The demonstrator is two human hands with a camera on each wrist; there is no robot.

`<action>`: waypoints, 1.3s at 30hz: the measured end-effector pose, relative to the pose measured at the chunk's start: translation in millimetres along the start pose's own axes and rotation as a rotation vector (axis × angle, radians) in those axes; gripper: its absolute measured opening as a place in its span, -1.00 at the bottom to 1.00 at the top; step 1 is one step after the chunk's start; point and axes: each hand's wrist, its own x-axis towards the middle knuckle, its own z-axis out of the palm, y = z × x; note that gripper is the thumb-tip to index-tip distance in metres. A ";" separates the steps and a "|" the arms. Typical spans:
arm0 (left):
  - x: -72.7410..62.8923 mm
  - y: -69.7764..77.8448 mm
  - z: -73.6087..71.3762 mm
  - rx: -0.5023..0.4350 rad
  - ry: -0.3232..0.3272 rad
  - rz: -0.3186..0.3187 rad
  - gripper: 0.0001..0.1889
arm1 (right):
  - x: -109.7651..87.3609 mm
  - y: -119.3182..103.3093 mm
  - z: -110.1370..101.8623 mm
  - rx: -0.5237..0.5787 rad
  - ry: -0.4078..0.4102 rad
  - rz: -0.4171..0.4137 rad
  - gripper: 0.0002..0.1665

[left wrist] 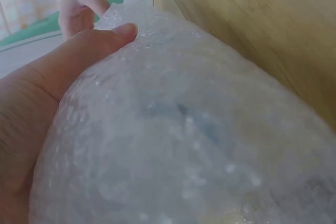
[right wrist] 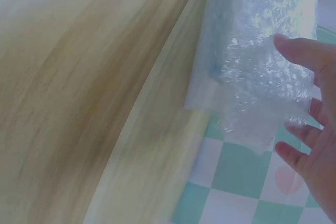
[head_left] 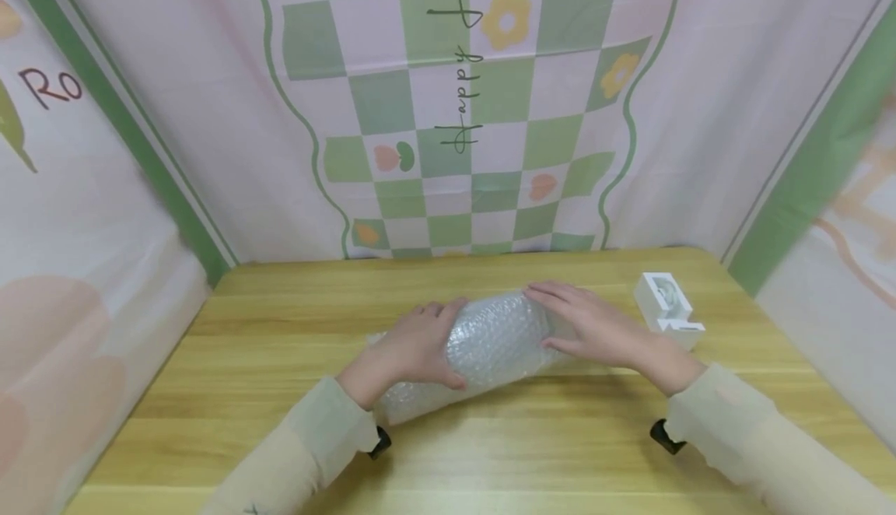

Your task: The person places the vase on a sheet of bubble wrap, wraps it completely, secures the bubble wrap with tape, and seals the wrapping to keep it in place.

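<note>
A bundle rolled in clear bubble wrap [head_left: 497,340] lies slantwise on the wooden table, its right end tilted toward the back. My left hand [head_left: 420,348] grips its left half from above, thumb on the near side and fingers over the far side. Around the right end, my right hand [head_left: 595,324] spreads its fingers and thumb with light contact. In the right wrist view, a loose flap of bubble wrap [right wrist: 252,124] sticks out past that end, near the right fingertips [right wrist: 289,153]. What is inside the wrap shows only as faint bluish patches.
A white tape dispenser [head_left: 661,301], apparently with a clear roll in it, stands at the right behind my right wrist. The wooden tabletop [head_left: 280,453] ends at a patterned cloth backdrop [head_left: 448,219], with more cloth on both sides.
</note>
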 end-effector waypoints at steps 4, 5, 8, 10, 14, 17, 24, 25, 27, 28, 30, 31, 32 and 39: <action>-0.5 1.7 -0.2 -0.028 0.000 -0.029 0.33 | -4.5 4.6 -0.2 0.000 0.039 -0.014 -0.17; -0.7 2.0 -0.3 -0.038 0.002 -0.033 0.33 | -5.3 5.2 -0.3 -0.007 0.049 -0.018 -0.19; -1.1 3.0 -0.5 -0.071 0.009 -0.037 0.33 | -6.8 7.0 -0.3 -0.033 0.070 -0.028 -0.20; -1.1 3.1 0.1 -0.083 0.017 -0.032 0.30 | -7.5 7.5 -0.4 -0.039 0.072 -0.025 -0.21; -1.4 3.2 1.8 -0.084 0.030 -0.021 0.27 | -9.6 8.2 -2.1 -0.025 0.080 -0.009 -0.26; -2.1 2.5 2.9 -0.097 0.042 -0.024 0.28 | -13.1 9.7 -4.9 -0.016 0.100 0.008 -0.31; -3.1 1.4 5.6 -0.103 0.058 -0.053 0.27 | -27.0 14.3 -13.9 -0.004 0.087 0.101 -0.44; -3.5 2.0 5.2 -0.104 0.058 -0.059 0.27 | -29.0 14.3 -15.5 -0.006 0.090 0.112 -0.45; -3.6 3.2 4.8 -0.104 0.058 -0.071 0.27 | -32.8 14.2 -19.1 -0.010 0.103 0.124 -0.47; -3.6 3.7 4.6 -0.104 0.058 -0.075 0.27 | -34.6 14.4 -21.0 -0.014 0.118 0.122 -0.48; -3.4 4.3 5.2 -0.100 0.060 -0.080 0.27 | -38.1 15.8 -24.9 -0.022 0.153 0.112 -0.49; -3.4 4.5 5.5 -0.099 0.061 -0.084 0.27 | -39.9 17.2 -26.9 -0.026 0.174 0.106 -0.49; -3.2 4.7 5.9 -0.098 0.062 -0.087 0.27 | -42.0 19.0 -29.2 -0.024 0.187 0.109 -0.50; -3.6 5.6 6.6 -0.089 0.064 -0.095 0.25 | -61.4 36.2 -47.1 -0.010 0.204 0.254 -0.62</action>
